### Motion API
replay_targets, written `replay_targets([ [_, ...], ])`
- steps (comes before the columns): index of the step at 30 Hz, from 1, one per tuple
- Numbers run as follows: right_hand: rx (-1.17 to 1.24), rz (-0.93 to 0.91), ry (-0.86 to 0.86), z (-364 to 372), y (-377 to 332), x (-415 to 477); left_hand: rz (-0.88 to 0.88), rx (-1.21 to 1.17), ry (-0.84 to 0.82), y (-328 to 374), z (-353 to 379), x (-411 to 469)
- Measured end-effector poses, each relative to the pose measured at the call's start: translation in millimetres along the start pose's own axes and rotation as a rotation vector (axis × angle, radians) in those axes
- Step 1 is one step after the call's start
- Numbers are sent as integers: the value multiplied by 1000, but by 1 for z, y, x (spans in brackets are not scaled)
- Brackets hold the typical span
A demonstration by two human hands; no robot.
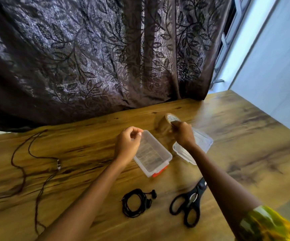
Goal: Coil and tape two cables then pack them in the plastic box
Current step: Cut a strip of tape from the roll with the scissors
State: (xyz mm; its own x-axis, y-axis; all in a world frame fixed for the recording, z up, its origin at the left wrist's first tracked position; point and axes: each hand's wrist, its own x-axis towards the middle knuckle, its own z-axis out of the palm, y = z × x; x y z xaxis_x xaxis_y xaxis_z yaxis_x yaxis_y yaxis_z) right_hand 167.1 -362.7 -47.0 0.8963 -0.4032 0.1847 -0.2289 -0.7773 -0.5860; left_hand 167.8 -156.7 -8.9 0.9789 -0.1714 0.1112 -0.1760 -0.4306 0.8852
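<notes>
Brown tape roll (pixel 171 118) sat pinched in our right grip (pixel 183 134); our left grip (pixel 127 142) curled, contents unclear to us.

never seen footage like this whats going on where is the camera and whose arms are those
One picture, from a camera worn on a person's head, looking down at their own bare arms over a wooden table. The right hand grips a roll of tape. The left hand pinches its fingertips above an open plastic box; whether it holds tape is unclear. The lid, scissors, a coiled black cable and a loose brown cable lie on the table.
</notes>
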Motion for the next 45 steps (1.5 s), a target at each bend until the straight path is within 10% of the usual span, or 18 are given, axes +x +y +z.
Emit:
replay_targets([
  [15,1047,-5,-20,-62,-103,-142,118,-511,-500,41,-46,-55],
  [25,352,-356,200,-65,-121,-208,125,-513,-518,35,-78,-111],
  [45,123,-295,105,-119,-126,-201,198,-335,-633,54,-71,-136],
])
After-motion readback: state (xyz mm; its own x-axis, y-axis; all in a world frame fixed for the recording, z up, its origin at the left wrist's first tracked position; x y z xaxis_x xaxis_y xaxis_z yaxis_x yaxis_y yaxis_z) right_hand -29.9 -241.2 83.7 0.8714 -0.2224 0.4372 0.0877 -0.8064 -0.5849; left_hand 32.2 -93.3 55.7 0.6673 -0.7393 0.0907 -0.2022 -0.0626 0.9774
